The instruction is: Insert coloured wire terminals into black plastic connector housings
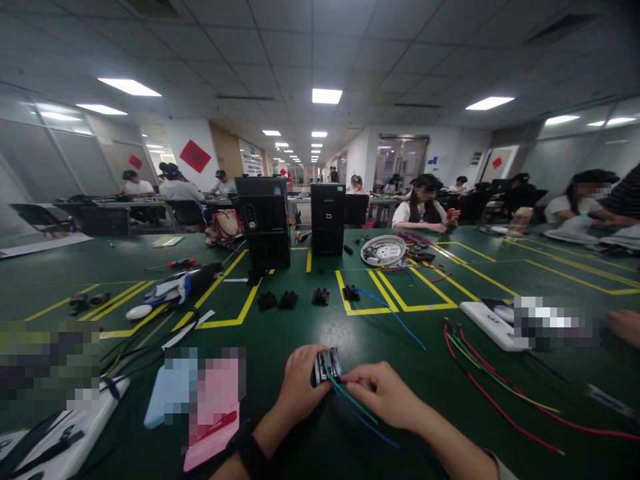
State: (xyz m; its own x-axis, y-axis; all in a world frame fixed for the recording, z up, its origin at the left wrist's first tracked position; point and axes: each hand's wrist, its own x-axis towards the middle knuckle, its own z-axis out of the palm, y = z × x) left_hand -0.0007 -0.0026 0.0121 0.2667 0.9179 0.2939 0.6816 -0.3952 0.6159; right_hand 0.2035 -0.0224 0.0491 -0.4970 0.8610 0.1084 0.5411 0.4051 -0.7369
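Note:
My left hand [302, 378] is closed around a small black terminal block [327, 366] with metal parts on its top. A green wire [357, 408] and a blue wire [373, 432] run out of the block toward the lower right. Beside it, my right hand [383, 393] is closed, its thumb and forefinger pinching at the wires close to the block; which wire sits between the fingertips is hard to make out. Beyond my hands, several similar black blocks lie in a row, among them one [321, 296] at the middle and one [351, 292] with a blue wire attached.
Red, green and yellow wires [493, 380] lie to the right, near a white power strip [493, 325]. Two black computer towers [327, 220] stand ahead. Blue [170, 393] and pink pads [215, 407] lie left, beside cables. A white fan grille [383, 251] rests farther back; people sit beyond.

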